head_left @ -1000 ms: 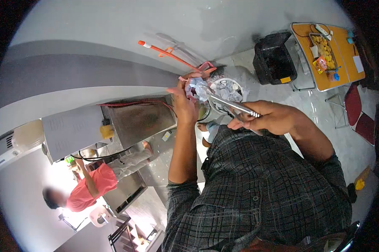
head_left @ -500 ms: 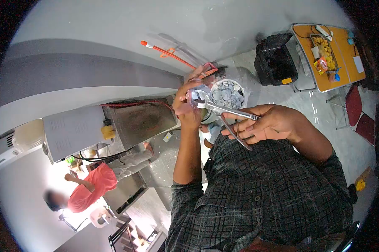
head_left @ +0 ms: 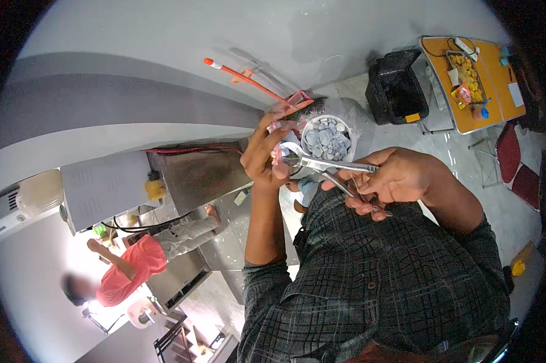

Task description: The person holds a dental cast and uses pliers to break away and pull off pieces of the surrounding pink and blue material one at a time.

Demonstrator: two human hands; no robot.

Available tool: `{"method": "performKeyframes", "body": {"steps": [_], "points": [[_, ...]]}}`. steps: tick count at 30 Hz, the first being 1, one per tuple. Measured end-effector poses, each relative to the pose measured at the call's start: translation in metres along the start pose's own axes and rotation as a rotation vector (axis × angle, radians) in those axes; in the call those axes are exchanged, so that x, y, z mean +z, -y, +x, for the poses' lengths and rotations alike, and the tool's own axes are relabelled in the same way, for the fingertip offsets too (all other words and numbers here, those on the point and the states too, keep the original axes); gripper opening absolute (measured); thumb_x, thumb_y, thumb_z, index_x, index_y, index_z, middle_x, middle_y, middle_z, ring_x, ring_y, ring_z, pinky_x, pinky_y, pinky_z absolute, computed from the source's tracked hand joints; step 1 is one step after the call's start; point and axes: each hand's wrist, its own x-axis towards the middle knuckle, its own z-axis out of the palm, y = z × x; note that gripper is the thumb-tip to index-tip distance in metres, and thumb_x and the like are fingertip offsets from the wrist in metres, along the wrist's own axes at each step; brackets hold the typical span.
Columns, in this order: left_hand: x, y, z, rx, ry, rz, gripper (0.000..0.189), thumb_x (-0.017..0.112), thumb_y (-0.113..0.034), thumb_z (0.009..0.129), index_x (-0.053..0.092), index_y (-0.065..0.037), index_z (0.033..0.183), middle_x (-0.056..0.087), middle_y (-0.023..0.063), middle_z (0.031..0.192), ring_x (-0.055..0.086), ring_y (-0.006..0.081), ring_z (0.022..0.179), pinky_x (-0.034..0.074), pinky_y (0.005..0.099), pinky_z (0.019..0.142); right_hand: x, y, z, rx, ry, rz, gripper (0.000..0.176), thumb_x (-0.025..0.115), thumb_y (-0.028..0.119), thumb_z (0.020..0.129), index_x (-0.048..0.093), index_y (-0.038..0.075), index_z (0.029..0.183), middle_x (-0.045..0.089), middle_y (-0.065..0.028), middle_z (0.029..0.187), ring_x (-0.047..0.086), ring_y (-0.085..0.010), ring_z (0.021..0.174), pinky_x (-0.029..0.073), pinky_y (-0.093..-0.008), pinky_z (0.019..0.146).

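My right hand (head_left: pixel 400 175) is wrapped round the handles of a pair of silver metal pliers (head_left: pixel 330 163), with the handles spread apart. The pliers' head points left, right at my left hand (head_left: pixel 264 148). Between the curled fingers of that hand is a small pink and whitish piece (head_left: pixel 276 155), mostly hidden by the fingers. Just beyond both hands, a white bucket (head_left: pixel 353 140) holds many broken blue-grey chunks (head_left: pixel 327 139). My left fingers overlap the bucket's left side in this view.
An orange-handled broom or dustpan (head_left: pixel 248 80) leans on the wall. A black bin (head_left: pixel 397 91) stands right of the bucket, beside a table (head_left: pixel 496 91) with a tray of yellow pieces (head_left: pixel 466 72). Red chairs (head_left: pixel 509 151) are below it. At left, a person in a red shirt (head_left: pixel 130 269) stands near a counter.
My left hand has shifted slightly down and turned the held piece, so more pink shows. The pliers' head has dropped a little, and my right fingers have moved on the handles.
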Motion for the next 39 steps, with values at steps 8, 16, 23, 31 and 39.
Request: {"method": "performKeyframes", "body": {"steps": [8, 16, 23, 31, 39], "points": [[-0.001, -0.004, 0.001, 0.052, 0.013, 0.150, 0.072, 0.040, -0.061, 0.099, 0.065, 0.007, 0.097, 0.065, 0.0300, 0.107, 0.069, 0.0363, 0.090, 0.055, 0.0431, 0.079, 0.006, 0.006, -0.006, 0.016, -0.003, 0.041, 0.049, 0.055, 0.013, 0.097, 0.043, -0.002, 0.143, 0.056, -0.0089, 0.091, 0.054, -0.0182, 0.079, 0.047, -0.0336, 0.060], [0.014, 0.006, -0.013, -0.008, -0.112, 0.077, 0.066, 0.033, -0.060, 0.101, 0.059, 0.001, 0.100, 0.059, 0.0241, 0.118, 0.061, 0.0311, 0.098, 0.050, 0.0416, 0.087, 0.028, -0.003, -0.003, -0.051, -0.153, -0.020, 0.036, 0.052, 0.010, 0.098, 0.054, 0.003, 0.133, 0.051, -0.0034, 0.084, 0.048, -0.0122, 0.071, 0.043, -0.0280, 0.055], [0.008, 0.002, -0.006, 0.003, -0.015, 0.185, 0.063, 0.035, -0.054, 0.102, 0.061, 0.003, 0.099, 0.063, 0.0262, 0.113, 0.064, 0.0351, 0.099, 0.051, 0.0415, 0.087, 0.019, 0.004, -0.013, -0.051, -0.155, -0.083, 0.037, 0.051, 0.009, 0.099, 0.050, 0.000, 0.134, 0.053, -0.0060, 0.083, 0.050, -0.0125, 0.069, 0.041, -0.0274, 0.051], [-0.011, 0.000, -0.005, 0.099, 0.296, 0.217, 0.061, 0.037, -0.048, 0.103, 0.065, 0.006, 0.099, 0.064, 0.0307, 0.112, 0.068, 0.0387, 0.097, 0.053, 0.0423, 0.086, 0.007, 0.018, -0.031, 0.054, -0.170, -0.184, 0.036, 0.055, 0.013, 0.097, 0.053, -0.001, 0.130, 0.055, -0.0068, 0.082, 0.051, -0.0119, 0.064, 0.044, -0.0276, 0.048], [0.012, -0.003, -0.013, -0.120, 0.190, 0.256, 0.042, 0.048, -0.034, 0.099, 0.065, 0.003, 0.108, 0.064, 0.0235, 0.115, 0.063, 0.0385, 0.106, 0.049, 0.0420, 0.092, 0.002, 0.005, -0.023, -0.089, -0.288, -0.414, 0.038, 0.056, 0.017, 0.095, 0.052, -0.005, 0.126, 0.064, -0.0119, 0.086, 0.066, -0.0238, 0.076, 0.057, -0.0334, 0.069]]}}
